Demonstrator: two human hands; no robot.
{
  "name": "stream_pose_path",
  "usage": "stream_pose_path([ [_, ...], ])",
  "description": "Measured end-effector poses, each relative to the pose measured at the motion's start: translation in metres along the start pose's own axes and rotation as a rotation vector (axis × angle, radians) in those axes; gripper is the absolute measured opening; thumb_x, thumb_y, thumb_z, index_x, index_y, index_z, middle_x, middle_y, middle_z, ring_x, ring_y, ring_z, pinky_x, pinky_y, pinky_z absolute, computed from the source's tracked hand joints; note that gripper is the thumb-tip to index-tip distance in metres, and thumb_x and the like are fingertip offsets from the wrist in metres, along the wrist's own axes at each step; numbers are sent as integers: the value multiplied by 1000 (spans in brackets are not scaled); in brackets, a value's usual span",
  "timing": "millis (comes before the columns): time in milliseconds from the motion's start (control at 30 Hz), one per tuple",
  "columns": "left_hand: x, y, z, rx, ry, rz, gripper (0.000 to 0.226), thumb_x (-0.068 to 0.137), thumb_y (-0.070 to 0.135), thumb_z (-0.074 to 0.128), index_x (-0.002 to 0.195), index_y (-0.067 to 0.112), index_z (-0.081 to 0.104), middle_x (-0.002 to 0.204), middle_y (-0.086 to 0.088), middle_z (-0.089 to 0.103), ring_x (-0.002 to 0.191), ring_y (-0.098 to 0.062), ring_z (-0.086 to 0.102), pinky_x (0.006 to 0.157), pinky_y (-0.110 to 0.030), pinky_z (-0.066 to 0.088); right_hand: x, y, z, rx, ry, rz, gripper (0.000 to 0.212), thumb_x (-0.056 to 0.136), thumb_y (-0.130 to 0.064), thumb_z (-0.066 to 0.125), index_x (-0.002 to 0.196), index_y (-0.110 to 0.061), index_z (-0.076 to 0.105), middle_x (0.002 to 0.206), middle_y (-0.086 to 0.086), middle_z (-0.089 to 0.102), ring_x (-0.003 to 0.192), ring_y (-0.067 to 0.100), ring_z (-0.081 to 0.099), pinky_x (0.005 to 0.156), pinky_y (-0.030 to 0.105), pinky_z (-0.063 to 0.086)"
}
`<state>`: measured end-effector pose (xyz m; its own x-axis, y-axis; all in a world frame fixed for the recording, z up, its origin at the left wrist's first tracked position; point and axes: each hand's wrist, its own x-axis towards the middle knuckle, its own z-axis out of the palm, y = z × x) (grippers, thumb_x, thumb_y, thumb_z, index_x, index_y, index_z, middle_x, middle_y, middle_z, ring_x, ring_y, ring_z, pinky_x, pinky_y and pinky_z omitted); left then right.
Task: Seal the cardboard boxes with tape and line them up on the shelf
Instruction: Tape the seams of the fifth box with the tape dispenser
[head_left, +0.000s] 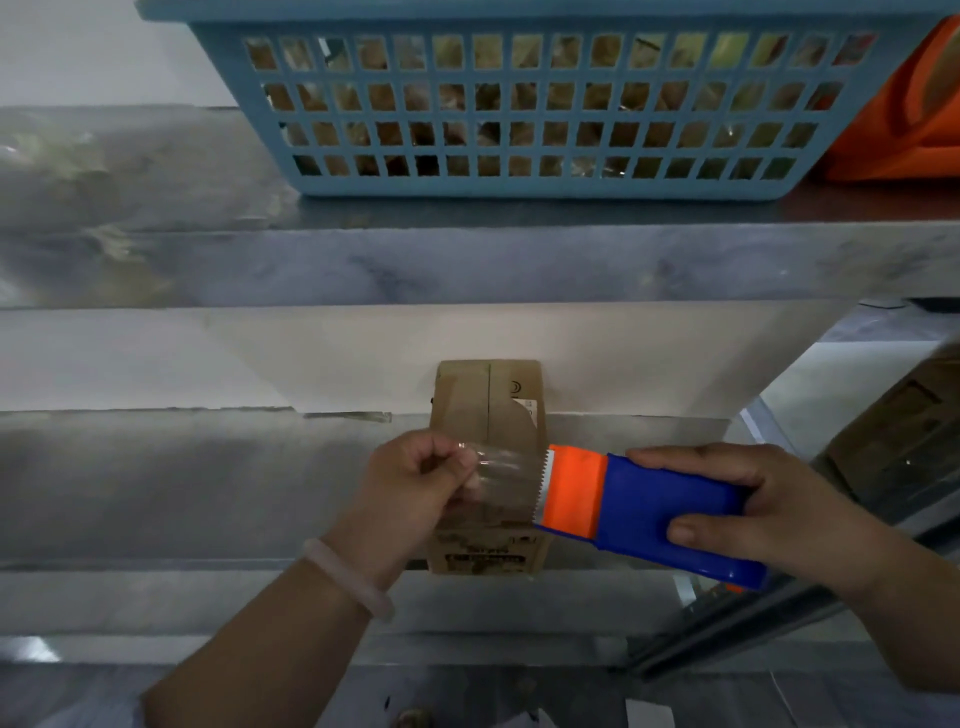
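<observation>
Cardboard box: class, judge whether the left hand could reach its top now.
Likely yes: the left hand is just above the cardboard box, but its fingers pinch tape pulled from the dispenser.

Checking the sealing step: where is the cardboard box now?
Head view, centre: the cardboard box stands on the lower shelf, behind the left hand pinching the clear tape and the blue tape dispenser in the right hand.

Blue-and-orange tape dispenser (644, 514), clear tape (506, 480), brown cardboard box (485, 410), light-blue lattice basket (535, 109).
</observation>
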<state>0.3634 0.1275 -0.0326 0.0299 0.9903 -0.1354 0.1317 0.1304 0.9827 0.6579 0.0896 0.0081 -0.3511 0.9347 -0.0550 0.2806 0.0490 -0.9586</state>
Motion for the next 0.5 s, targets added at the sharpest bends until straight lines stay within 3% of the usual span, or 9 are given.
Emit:
stream_pose_path([
  [200,-13,-18,-36,-89,174,-61,29,90,7,61,64,17,66,59,-2,64,61,-16,63,63,-28,56,-11,-1,-22,-68,0,58,65,45,-68,84,106,-48,70,109,-13,71,93,12,71,74,21,57],
  [367,-20,-20,-38,-178,133,-178,19,93,8,56,77,3,64,55,-1,61,55,-12,61,60,-25,56,-13,4,-21,-87,0,59,66,43,-69,83,105,-50,69,108,-15,72,93,10,71,73,19,57],
  [500,-17,-12,-41,-253,87,-268,13,91,12,61,85,2,66,59,-3,59,59,-15,59,63,-28,57,-10,2,-18,-114,9,50,60,49,-65,83,106,-51,69,109,-16,71,92,7,70,71,18,56],
])
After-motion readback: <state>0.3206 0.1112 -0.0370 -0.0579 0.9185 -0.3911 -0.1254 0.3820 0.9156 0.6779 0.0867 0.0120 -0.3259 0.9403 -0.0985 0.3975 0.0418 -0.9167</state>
